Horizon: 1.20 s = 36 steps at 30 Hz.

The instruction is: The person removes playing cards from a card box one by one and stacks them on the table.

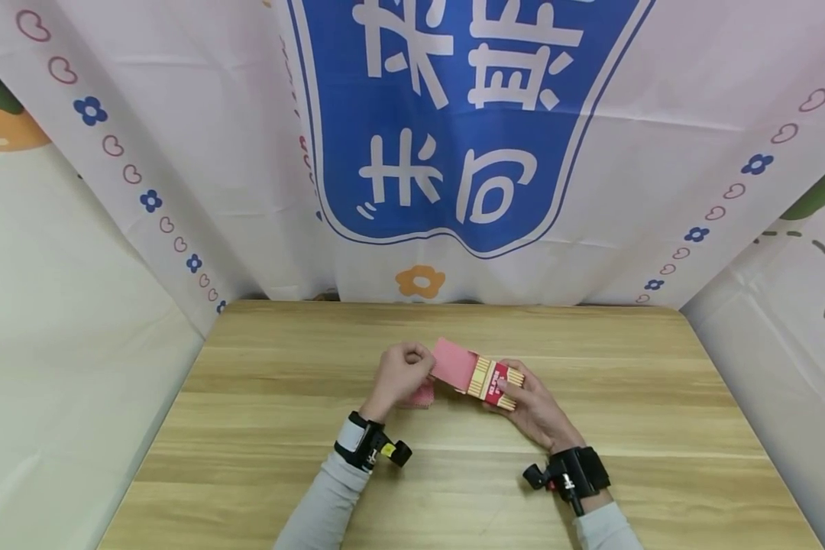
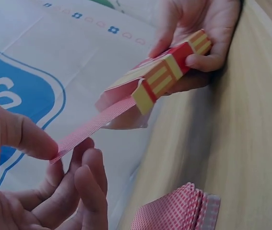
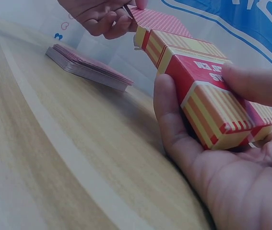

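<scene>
My right hand [image 1: 541, 416] grips a red and yellow striped card box [image 1: 490, 380], thumb on its printed front. The box's mouth faces left, toward my left hand [image 1: 400, 376]. Between thumb and fingertips, the left hand pinches a pink-patterned playing card [image 2: 95, 125] by its outer end; its other end reaches the box's mouth. Just below the left hand, a stack of pink-backed playing cards [image 3: 90, 69] lies on the table, slightly fanned at one side in the left wrist view [image 2: 174, 211]. In the head view the left hand partly covers this stack.
The wood-grain table [image 1: 247, 458] spreads out under both hands. Behind it hangs a white curtain [image 1: 247, 191] with a blue printed panel [image 1: 412, 191]. Pale patterned cloth [image 1: 62, 321] borders the left side, and similar cloth the right.
</scene>
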### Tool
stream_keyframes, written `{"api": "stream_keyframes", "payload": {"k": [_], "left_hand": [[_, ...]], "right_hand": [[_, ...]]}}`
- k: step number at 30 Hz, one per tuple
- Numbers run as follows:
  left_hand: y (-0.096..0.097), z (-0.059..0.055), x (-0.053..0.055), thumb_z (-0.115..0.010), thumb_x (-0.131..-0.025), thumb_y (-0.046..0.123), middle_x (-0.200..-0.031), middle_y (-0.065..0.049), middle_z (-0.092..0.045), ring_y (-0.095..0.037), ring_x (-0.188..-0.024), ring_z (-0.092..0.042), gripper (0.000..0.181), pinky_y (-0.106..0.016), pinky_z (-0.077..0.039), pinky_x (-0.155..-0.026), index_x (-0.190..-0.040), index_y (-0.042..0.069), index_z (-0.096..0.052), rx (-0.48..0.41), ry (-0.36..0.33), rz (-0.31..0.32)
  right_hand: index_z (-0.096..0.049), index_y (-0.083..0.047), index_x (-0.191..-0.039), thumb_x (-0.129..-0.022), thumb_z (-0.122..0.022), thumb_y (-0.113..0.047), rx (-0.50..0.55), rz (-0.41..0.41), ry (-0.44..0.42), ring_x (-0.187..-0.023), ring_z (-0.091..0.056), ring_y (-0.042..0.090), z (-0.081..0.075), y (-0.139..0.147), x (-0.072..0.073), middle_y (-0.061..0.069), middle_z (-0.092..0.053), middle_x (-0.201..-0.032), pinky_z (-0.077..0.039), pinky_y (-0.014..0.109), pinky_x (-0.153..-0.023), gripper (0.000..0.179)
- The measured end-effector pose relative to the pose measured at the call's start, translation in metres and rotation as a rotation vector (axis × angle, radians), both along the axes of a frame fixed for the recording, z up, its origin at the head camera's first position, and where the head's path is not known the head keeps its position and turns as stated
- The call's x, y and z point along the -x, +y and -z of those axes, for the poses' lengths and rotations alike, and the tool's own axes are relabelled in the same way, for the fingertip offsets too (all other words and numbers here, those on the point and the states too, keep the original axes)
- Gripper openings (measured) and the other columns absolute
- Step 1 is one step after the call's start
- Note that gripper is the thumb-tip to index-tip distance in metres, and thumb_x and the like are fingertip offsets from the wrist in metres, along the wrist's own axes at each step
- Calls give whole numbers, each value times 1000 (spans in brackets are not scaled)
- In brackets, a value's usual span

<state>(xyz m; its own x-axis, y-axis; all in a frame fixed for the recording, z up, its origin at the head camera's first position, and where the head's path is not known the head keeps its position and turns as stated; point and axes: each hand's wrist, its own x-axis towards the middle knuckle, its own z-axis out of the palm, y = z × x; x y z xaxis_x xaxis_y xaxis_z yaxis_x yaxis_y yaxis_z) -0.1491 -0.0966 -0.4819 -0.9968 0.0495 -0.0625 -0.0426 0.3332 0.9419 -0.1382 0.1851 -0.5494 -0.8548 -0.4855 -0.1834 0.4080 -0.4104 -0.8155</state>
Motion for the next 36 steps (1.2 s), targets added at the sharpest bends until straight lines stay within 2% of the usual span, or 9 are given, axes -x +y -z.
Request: {"api": "stream_keyframes", "payload": {"k": [3, 8, 15, 18, 21, 25, 28, 31, 36], "left_hand": [[-2, -1, 1, -64, -95, 10, -79, -7, -74, -36, -73, -75, 9, -29, -55, -60, -93, 4, -69, -60, 11, -31], [-6, -1, 4, -64, -95, 7, -90, -8, -70, -28, -70, -74, 8, -43, -64, -69, -101, 2, -66, -160, 15, -94], [-13, -2, 8, -61, -95, 6, -97, -10, -69, -18, -69, -70, 14, -43, -64, -71, -107, 3, -67, -183, 33, -159], [-19, -2, 10, -62, -95, 8, -102, -12, -70, -16, -73, -69, 17, -42, -64, -73, -110, 4, -69, -159, 23, -168], [-26, 1, 13, -64, -96, 9, -112, -14, -70, -16, -77, -68, 21, -36, -62, -72, -115, 6, -72, -91, 5, -162], [-35, 6, 17, -70, -99, 14, -122, -14, -70, -21, -91, -69, 26, -27, -56, -74, -124, 10, -74, -8, -32, -145], [-40, 10, 19, -73, -99, 17, -122, -13, -72, -25, -104, -70, 30, -30, -57, -81, -128, 10, -74, 22, -41, -133], [-43, 14, 20, -74, -99, 18, -120, -13, -75, -28, -110, -72, 31, -37, -60, -89, -128, 7, -74, 53, -32, -122], [-45, 16, 19, -75, -99, 19, -117, -13, -76, -29, -110, -74, 26, -44, -61, -94, -122, 9, -78, 105, -35, -96]], "right_hand": [[-44, -17, -143, -112, -51, -6, 7, 1, -5, -127, -63, 25, 1, 0, 0, 12, -44, -149, -59, 41, -103, 34], [-44, -17, -143, -112, -51, -7, -3, -1, 1, -128, -62, 25, 1, 0, 0, 13, -44, -148, -58, 41, -103, 34], [-45, -19, -143, -112, -52, -9, -18, -3, -4, -128, -61, 25, 2, 0, 0, 11, -45, -147, -58, 42, -104, 34], [-46, -20, -142, -112, -51, -8, -14, -8, -1, -128, -61, 25, 2, 1, 0, 11, -46, -146, -57, 42, -105, 33], [-47, -20, -141, -112, -50, -7, -8, -12, 2, -127, -61, 25, 2, 1, 1, 10, -47, -145, -57, 42, -105, 32], [-47, -19, -140, -112, -50, -7, -2, -5, 0, -125, -62, 25, 2, 1, 1, 11, -47, -144, -58, 42, -104, 31], [-47, -19, -141, -112, -49, -6, 0, -6, 0, -126, -62, 25, 2, 1, 1, 11, -47, -144, -58, 43, -105, 31], [-47, -20, -141, -112, -49, -6, -2, -5, -9, -126, -62, 25, 2, 1, 1, 11, -46, -145, -57, 43, -105, 32], [-46, -20, -141, -112, -51, -7, -14, 8, -26, -126, -62, 26, 1, 0, 1, 11, -44, -146, -58, 43, -104, 32]]}}
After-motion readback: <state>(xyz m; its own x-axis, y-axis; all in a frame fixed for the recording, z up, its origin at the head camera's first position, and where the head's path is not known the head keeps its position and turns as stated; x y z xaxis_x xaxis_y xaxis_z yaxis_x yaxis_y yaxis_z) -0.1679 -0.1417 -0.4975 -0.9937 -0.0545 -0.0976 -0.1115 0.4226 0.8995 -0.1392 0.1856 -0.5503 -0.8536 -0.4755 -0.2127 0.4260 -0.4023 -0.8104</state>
